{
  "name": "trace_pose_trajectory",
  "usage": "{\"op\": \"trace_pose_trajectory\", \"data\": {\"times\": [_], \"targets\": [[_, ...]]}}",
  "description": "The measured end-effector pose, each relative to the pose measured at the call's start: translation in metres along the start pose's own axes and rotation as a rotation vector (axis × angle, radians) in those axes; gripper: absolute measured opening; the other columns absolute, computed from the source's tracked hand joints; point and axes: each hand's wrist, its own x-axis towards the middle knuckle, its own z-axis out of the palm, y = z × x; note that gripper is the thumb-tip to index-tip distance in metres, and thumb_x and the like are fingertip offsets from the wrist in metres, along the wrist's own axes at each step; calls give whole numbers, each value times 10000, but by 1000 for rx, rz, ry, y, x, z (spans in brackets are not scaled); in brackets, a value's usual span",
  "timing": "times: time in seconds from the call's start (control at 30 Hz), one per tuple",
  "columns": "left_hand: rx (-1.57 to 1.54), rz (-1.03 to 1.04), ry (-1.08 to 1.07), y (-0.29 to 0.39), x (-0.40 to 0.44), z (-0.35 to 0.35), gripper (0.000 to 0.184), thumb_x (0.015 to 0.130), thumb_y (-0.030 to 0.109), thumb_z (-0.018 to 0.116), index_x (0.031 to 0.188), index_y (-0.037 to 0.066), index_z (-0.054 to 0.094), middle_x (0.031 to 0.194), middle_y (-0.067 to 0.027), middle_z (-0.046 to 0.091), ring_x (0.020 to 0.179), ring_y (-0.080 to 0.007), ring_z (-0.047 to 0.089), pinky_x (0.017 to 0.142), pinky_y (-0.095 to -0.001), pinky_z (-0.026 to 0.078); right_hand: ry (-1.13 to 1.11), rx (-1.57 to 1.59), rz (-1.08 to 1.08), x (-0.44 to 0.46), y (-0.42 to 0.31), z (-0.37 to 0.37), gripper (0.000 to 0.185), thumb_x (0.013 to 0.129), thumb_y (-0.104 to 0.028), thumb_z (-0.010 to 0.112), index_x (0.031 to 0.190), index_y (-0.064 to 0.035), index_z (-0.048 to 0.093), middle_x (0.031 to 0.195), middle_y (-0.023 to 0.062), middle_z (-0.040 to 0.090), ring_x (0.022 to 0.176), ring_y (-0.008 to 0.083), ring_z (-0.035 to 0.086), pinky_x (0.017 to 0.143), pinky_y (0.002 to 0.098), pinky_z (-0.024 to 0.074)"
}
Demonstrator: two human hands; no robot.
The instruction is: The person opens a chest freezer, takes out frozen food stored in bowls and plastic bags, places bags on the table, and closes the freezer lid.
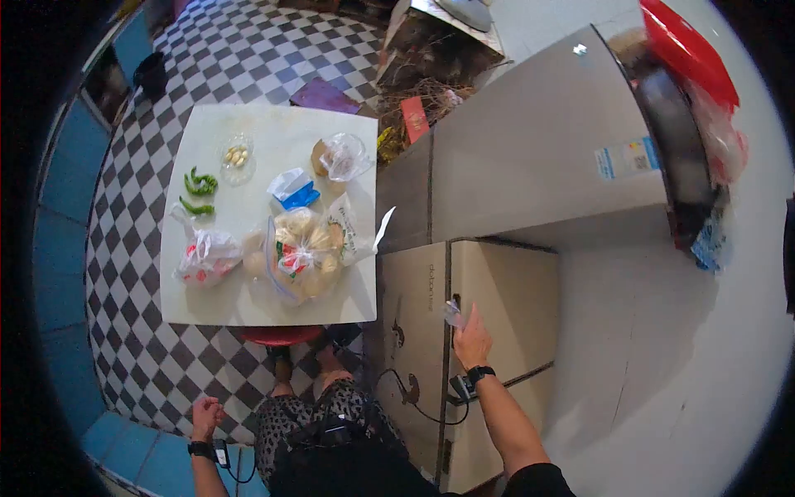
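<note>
My right hand (472, 338) is at the side of a large tan cardboard carton (501, 290), its fingers at a small clear plastic piece (453, 313) beside the dark slot in the carton. The fingertips partly merge with that piece, so its kind is unclear. My left hand (207, 417) hangs low on the left, apart from the table, fingers curled and nothing visible in them. Both wrists wear dark bands with small devices and cables. On the white table (273, 124) a clear bag of round, pale bread-like pieces (310, 257) is nearest to me.
Also on the table are green peppers (200, 182), a dish of garlic cloves (237, 156), a white-and-red plastic bag (207, 257) and a blue-white packet (294, 190). A red stool (281, 335) is partly under the table. A grey appliance with a label (546, 141) stands behind the carton.
</note>
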Motion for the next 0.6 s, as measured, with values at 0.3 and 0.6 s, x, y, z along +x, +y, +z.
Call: {"op": "trace_pose_trajectory", "data": {"times": [0.3,0.6], "targets": [[88,57,92,-51,-14,9,151,971,94,643,1117,60,626,955,-52,691,775,-130,639,652,-266,507,74,-70,30,11,-2,22,834,840,-189,745,1581,-61,384,1155,192,652,926,379,673,763,469,546],[56,-179,133,-117,-16,22,207,1046,277,624,1152,99,621,1026,-33,669,830,-119,613,720,-266,494,77,38,-11,17,6,20,810,778,-132,802,1520,-22,496,846,87,614,706,201,583,649,320,500]]}}
